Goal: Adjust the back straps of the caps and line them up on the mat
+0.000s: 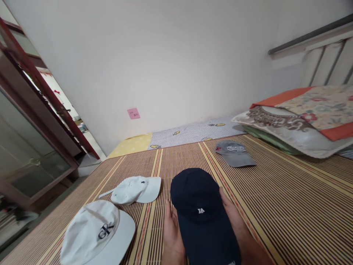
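Observation:
A navy baseball cap (198, 195) with small white lettering is held up between my two hands, its brim toward me. My left hand (172, 233) grips its left side and my right hand (234, 217) its right side; the cap hides part of the fingers. To the left, a white cap (128, 189) with a small dark emblem lies on the striped mat (154, 221). Nearer to me sits another white cap (91, 228) with black "CK"-like letters. A grey cap (234, 152) with light lettering rests farther back on the right.
Stacked pillows (298, 125) with an orange-edged floral cloth lie at the back right. Checked and yellow bedding (190, 129) runs along the white wall (171, 66), which bears a pink note (134, 113). A dark red door frame (60, 106) stands at left.

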Demonstrator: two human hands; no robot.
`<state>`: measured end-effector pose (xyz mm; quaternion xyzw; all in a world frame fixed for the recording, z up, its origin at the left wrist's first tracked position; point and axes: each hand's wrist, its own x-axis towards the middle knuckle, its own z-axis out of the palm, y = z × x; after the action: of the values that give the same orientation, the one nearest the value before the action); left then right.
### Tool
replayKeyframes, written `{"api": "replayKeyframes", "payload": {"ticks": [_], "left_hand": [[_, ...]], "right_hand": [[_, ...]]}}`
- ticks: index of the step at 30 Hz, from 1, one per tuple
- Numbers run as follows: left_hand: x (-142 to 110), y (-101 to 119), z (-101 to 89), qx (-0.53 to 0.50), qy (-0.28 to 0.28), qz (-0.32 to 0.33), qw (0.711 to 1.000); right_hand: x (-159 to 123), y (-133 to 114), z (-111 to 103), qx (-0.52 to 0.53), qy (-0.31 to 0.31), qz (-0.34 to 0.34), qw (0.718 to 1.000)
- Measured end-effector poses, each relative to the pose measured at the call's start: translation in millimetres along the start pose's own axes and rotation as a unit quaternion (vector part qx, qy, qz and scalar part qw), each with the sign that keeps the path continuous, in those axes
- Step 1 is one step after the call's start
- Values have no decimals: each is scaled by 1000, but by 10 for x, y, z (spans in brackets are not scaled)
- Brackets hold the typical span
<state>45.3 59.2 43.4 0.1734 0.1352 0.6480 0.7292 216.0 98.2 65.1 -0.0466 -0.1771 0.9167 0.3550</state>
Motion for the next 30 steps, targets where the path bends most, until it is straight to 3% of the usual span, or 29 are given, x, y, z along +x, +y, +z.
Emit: {"api": "replayKeyframes", "payload": {"ticks": [5,11,16,23,30], "left_hand": [[37,-118,-45,13,62,-83,995],[48,-129,-204,34,87,-69,993],[23,-81,-252,69,76,-49,993],[20,-111,-266,91,46,-87,991],[-20,-60,-306,69,63,-22,995]], "right_hand": [[-33,-104,-44,-20,71,-83,994],[62,-232,-222,-13,124,-170,977],[23,-317,-174,-1,124,-142,982],[-30,-323,-92,7,117,-135,984],[-7,-512,-228,-50,211,-153,964]]}}
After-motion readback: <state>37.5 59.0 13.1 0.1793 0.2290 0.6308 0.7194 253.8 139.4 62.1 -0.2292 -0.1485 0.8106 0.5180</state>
